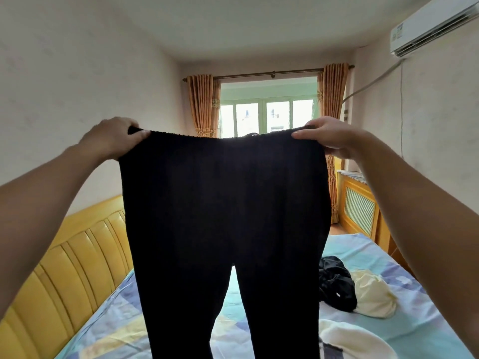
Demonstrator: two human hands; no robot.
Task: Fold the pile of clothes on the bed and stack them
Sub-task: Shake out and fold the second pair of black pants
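A pair of black trousers hangs spread out in front of me, waistband up, both legs dropping past the bottom of the view. My left hand grips the left end of the waistband. At the other end of the waistband, my right hand pinches the fabric. Below lies the bed with a blue patterned sheet. On it to the right sit a crumpled black garment, a pale yellow garment and a white garment. The trousers hide the middle of the bed.
A yellow padded headboard runs along the bed's left side. A yellow wooden radiator cover stands by the right wall. At the far end is a window with orange curtains. An air conditioner hangs at the upper right.
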